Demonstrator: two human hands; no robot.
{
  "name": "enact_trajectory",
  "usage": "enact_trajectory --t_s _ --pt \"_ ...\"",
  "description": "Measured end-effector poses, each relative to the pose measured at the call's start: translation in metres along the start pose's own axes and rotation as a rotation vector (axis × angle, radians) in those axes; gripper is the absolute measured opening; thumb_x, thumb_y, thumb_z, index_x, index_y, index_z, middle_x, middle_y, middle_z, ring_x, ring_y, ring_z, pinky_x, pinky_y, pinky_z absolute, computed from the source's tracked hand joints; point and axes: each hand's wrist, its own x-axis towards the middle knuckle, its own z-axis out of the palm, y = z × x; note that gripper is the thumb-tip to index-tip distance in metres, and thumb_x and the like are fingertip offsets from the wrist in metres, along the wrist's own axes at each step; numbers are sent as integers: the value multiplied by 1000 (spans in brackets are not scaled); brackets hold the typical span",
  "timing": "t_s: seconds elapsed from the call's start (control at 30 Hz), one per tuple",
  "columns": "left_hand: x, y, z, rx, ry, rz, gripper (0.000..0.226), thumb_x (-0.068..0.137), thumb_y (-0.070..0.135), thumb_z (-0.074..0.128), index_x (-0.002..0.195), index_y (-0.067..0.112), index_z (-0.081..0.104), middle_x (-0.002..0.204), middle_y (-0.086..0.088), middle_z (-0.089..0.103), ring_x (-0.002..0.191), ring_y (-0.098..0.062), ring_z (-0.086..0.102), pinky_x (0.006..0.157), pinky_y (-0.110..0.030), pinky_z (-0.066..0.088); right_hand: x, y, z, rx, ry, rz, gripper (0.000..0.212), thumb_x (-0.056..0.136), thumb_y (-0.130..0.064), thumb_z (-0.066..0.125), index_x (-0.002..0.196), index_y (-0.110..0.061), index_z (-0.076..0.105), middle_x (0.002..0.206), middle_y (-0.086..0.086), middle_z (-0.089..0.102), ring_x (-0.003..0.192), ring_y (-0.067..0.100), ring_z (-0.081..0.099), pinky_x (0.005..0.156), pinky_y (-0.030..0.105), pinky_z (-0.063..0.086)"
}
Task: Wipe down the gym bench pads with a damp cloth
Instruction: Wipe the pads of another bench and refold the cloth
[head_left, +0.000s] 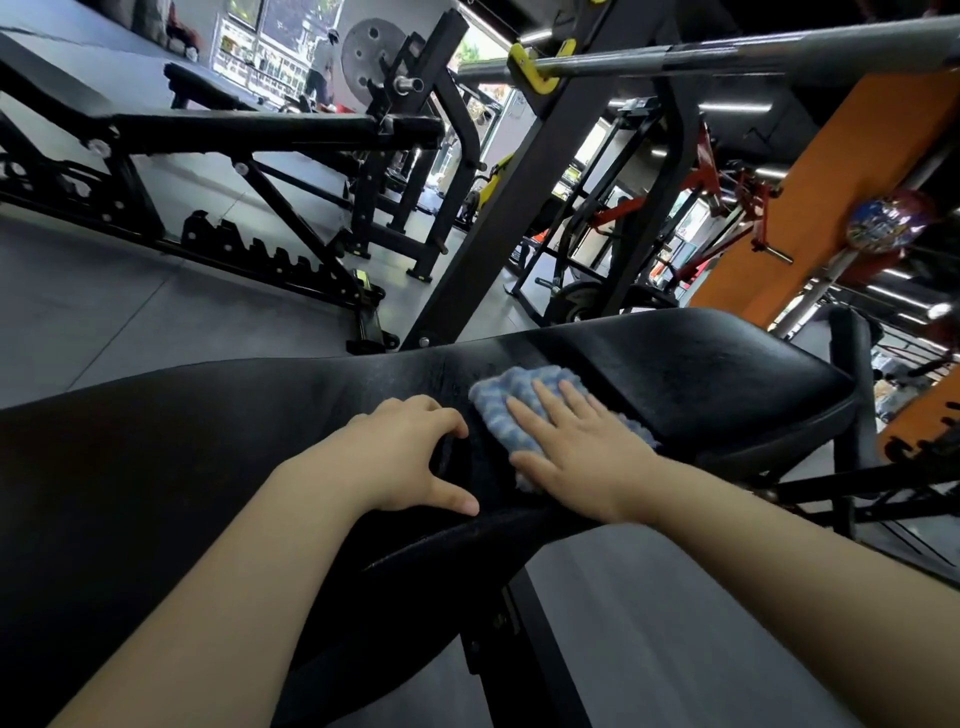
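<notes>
- Black bench pad (208, 467): long, filling the lower left, ending beside the gap to the next pad. Firm vinyl over padding by the look; probably yields a little under pressure, smooth and likely slippery when wet.
- Second bench pad (701, 379): further away, to the right, rounded at its far end, with a faint dull streak near the gap. Same material, so same handling expected.
- Barbell (727, 54): resting high above on a yellow hook (530, 73) of the black rack (524, 208); well apart from the hands.
- Adjustable bench (234, 130): standing on the grey floor to the left, not touched.
- Right hand (576, 447): lying flat on the cloth, fingers straight and a little spread, pressing down, not curled around anything.
- Left hand (410, 452): resting at the end of the near pad, fingers curved over its edge into the gap, thumb stretched along the surface; seems to brace the body rather than to hold something.
- Blue and white cloth (519, 405): folded, lying across the gap between both pads, partly under the right palm. Light, soft and limp; likely clings when damp. Best held by flat palm pressure, as now, or pinched at a free corner for refolding.
</notes>
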Motion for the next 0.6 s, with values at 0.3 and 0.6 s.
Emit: enact_trajectory --t_s 0.3,0.6 --pt "4 -3 0 -38 -20 9 75 68 60 69 133 37 39 143 12 30 131 -16 29 107 -40 34 72 66 -11 53 -36 290 60 97 -52 21 151 -34 1 159 10 -9 145 33 -9 117 44 -2" --pt "4 -7 -2 -78 18 -15 69 68 55 72 128 31 46 134 7 41 125 -17 36 104 -37 36 60 -3 -6 71 -41 4 53 97 -52 23 147 -47 5 160 3 -5 146 31 -8 116 45 -3"
